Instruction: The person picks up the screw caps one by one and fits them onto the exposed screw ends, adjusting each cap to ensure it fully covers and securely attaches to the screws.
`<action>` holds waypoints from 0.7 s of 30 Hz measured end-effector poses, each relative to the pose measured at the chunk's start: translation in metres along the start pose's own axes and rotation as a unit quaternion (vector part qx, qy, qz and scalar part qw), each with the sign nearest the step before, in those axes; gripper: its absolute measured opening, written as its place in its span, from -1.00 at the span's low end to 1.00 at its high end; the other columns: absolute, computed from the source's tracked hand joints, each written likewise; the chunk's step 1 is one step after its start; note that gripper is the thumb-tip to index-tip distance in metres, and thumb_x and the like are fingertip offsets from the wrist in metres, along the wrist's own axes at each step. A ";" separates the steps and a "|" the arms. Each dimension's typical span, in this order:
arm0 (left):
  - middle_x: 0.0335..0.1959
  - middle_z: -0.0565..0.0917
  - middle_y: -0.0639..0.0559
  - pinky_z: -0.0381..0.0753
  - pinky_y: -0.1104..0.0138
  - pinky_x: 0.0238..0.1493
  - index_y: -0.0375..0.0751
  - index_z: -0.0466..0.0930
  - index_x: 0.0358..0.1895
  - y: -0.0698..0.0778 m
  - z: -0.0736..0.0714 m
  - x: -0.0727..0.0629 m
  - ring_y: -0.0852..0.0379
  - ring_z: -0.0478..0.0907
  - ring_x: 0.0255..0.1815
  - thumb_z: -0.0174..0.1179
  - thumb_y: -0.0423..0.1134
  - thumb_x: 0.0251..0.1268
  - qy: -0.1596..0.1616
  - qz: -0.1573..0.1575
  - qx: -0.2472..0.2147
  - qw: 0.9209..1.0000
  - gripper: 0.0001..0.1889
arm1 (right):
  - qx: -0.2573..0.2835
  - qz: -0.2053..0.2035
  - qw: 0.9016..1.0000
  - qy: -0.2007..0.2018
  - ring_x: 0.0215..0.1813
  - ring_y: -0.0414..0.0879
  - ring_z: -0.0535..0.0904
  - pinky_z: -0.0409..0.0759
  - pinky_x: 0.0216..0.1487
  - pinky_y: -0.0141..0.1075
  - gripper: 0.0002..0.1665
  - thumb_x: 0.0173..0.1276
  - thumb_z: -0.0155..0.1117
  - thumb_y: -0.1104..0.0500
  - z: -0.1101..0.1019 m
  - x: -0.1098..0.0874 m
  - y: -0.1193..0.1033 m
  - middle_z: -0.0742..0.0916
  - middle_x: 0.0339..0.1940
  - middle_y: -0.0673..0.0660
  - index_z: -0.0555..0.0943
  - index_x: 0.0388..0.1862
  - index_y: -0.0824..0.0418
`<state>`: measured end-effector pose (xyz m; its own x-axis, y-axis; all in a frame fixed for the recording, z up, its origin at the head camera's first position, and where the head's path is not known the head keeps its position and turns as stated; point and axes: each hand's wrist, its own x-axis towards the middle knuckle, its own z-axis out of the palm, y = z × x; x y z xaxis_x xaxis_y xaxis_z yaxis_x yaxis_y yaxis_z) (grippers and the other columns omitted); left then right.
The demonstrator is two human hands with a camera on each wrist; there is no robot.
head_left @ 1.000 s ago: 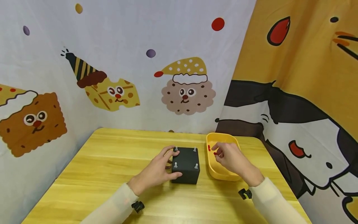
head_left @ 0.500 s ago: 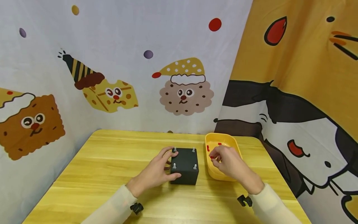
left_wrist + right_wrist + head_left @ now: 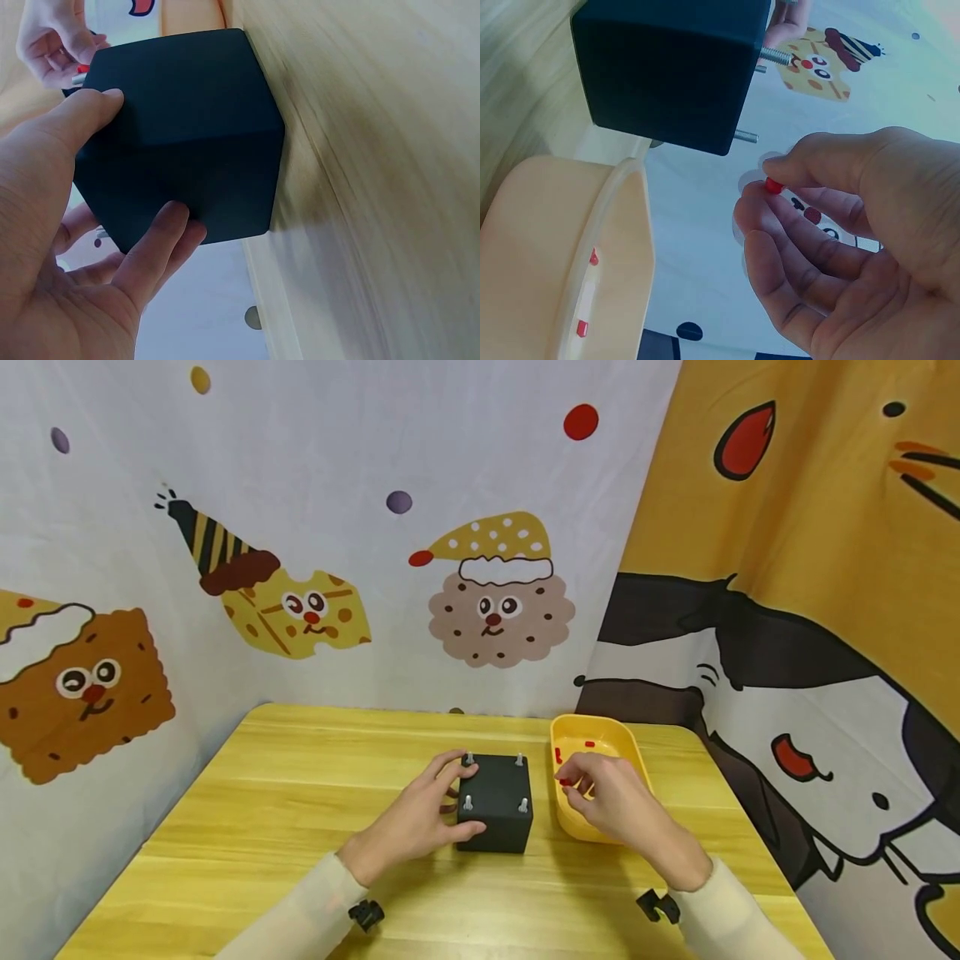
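Observation:
A black box (image 3: 495, 797) stands on the table with several metal bolts (image 3: 523, 805) sticking up from its top near the corners. My left hand (image 3: 408, 818) grips the box from the left, thumb on the near side and fingers on the far side, as the left wrist view (image 3: 180, 135) also shows. Between thumb and index finger my right hand (image 3: 618, 797) pinches a small red piece (image 3: 773, 186), mostly covered by the fingertips. That hand hovers over the left side of a yellow tray (image 3: 600, 837), to the right of the box and apart from the bolts.
Inside the tray lie loose red pieces (image 3: 589, 744), some along its left wall; the hand hides part of the interior. The wooden table (image 3: 315, 760) meets a printed cloth backdrop (image 3: 337, 485) at the back, and another cloth hangs on the right.
My right hand has shifted slightly left and nearer within the tray area, with the red piece between its fingertips. Another red piece at the tray's back has come into sight. My left hand keeps its grip.

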<state>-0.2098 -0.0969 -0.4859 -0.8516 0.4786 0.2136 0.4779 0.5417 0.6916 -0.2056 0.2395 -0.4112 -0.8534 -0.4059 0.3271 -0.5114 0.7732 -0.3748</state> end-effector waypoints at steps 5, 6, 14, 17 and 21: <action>0.92 0.20 -0.10 0.93 0.20 0.35 -0.08 0.50 0.64 0.000 0.000 0.000 -0.09 0.87 0.29 0.63 0.09 0.54 0.001 -0.003 0.000 1.000 -0.22 | 0.004 -0.009 1.000 0.007 -0.29 -0.37 0.69 0.80 -0.27 -0.42 -0.73 0.40 0.67 0.41 0.001 -0.002 -0.003 0.88 -0.26 -0.11 0.88 -0.12 0.05; 0.91 0.20 -0.09 0.93 0.19 0.35 -0.08 0.50 0.64 0.000 0.000 0.000 -0.09 0.87 0.29 0.63 0.09 0.54 0.000 -0.003 -0.001 1.000 -0.22 | 0.004 -0.011 1.000 0.007 -0.30 -0.38 0.68 0.78 -0.28 -0.43 -0.72 0.40 0.67 0.40 0.002 -0.002 -0.004 0.88 -0.26 -0.12 0.88 -0.12 0.03; 0.91 0.20 -0.08 0.94 0.14 0.35 -0.07 0.50 0.64 -0.001 0.001 -0.001 -0.12 0.87 0.29 0.62 0.09 0.55 0.000 -0.001 -0.005 1.000 -0.23 | 0.015 -0.014 1.000 -0.008 -0.27 -0.39 0.69 0.88 -0.23 -0.32 -0.75 0.43 0.68 0.38 0.001 -0.004 -0.012 0.89 -0.24 -0.11 0.89 -0.05 0.07; 0.91 0.20 -0.09 0.94 0.14 0.34 -0.07 0.49 0.64 -0.001 0.001 -0.001 -0.10 0.87 0.29 0.62 0.10 0.55 0.001 0.001 -0.002 1.000 -0.22 | 0.017 -0.006 1.000 -0.012 -0.27 -0.39 0.70 0.87 -0.23 -0.34 -0.73 0.44 0.70 0.35 0.000 -0.004 -0.016 0.89 -0.24 -0.13 0.88 0.01 0.09; 0.91 0.20 -0.08 0.94 0.18 0.34 -0.07 0.49 0.65 -0.001 0.001 0.000 -0.08 0.87 0.29 0.62 0.09 0.55 0.002 0.002 0.002 1.000 -0.22 | 0.019 0.002 1.000 -0.011 -0.28 -0.38 0.70 0.89 -0.23 -0.30 -0.71 0.42 0.72 0.35 -0.001 -0.004 -0.021 0.87 -0.29 -0.16 0.84 0.01 0.11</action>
<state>-0.2100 -0.0972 -0.4873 -0.8501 0.4790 0.2189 0.4827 0.5422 0.6878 -0.1916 0.2252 -0.4037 -0.8576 -0.4131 0.3064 -0.5104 0.7567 -0.4084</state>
